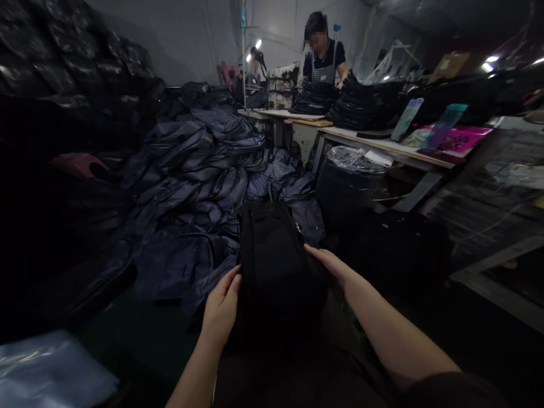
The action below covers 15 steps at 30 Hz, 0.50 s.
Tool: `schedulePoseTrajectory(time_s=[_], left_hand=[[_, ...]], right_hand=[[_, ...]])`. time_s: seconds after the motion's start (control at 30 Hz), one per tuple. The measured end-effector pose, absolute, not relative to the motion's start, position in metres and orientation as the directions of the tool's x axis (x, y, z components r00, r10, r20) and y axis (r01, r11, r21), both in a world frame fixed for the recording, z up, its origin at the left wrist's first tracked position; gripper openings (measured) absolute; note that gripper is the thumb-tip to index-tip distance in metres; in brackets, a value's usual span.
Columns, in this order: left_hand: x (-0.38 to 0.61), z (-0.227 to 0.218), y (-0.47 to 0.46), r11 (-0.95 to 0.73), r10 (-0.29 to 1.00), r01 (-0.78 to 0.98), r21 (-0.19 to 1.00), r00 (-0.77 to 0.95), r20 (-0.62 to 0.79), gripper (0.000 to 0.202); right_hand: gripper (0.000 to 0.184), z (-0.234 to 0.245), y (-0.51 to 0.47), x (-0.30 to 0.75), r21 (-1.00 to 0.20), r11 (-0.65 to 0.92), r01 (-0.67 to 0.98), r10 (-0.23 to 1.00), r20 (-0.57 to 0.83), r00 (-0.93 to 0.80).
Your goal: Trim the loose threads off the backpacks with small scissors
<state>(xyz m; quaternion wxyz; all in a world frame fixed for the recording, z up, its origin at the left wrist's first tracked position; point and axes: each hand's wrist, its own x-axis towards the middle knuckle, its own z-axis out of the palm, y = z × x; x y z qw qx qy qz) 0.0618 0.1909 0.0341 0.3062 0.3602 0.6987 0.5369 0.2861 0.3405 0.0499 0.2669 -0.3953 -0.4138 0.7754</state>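
A black backpack (276,255) stands upright just in front of me. My left hand (221,306) presses flat against its left side, thumb up and fingers together along the fabric. My right hand (329,265) lies against its right side, fingers stretched forward along the edge. Both hands clasp the bag between them; the fingertips on the far side are hidden in the dark fabric.
A big heap of dark blue bags (204,181) fills the floor ahead and left. A black bin with a clear liner (352,181) stands right of it. A person in an apron (323,56) works at a table (382,144) stacked with dark fabric (365,102). Clear plastic (46,368) lies at lower left.
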Motion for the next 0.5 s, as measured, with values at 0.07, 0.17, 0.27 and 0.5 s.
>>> schedulePoseTrajectory(time_s=[0.07,0.17,0.27,0.5], left_hand=[[0.052,0.033,0.195,0.186,0.818,0.122,0.975,-0.569,-0.085,0.035],[0.037,0.037,0.201,0.19,0.795,0.027,0.981,-0.591,-0.138,0.035],[0.026,0.046,0.208,0.154,0.789,-0.092,0.984,-0.587,-0.179,0.035],[0.012,0.062,0.234,0.089,0.787,-0.343,0.935,-0.551,-0.277,0.029]], right_hand=[[0.029,0.051,0.344,0.286,-0.767,-0.618,-0.17,0.686,-0.421,-0.593],[0.027,0.06,0.361,0.288,-0.692,-0.633,-0.347,0.706,-0.333,-0.625],[0.031,0.072,0.383,0.29,-0.687,-0.591,-0.423,0.739,-0.25,-0.625],[0.043,0.075,0.373,0.28,-0.817,-0.391,-0.425,0.842,-0.13,-0.524]])
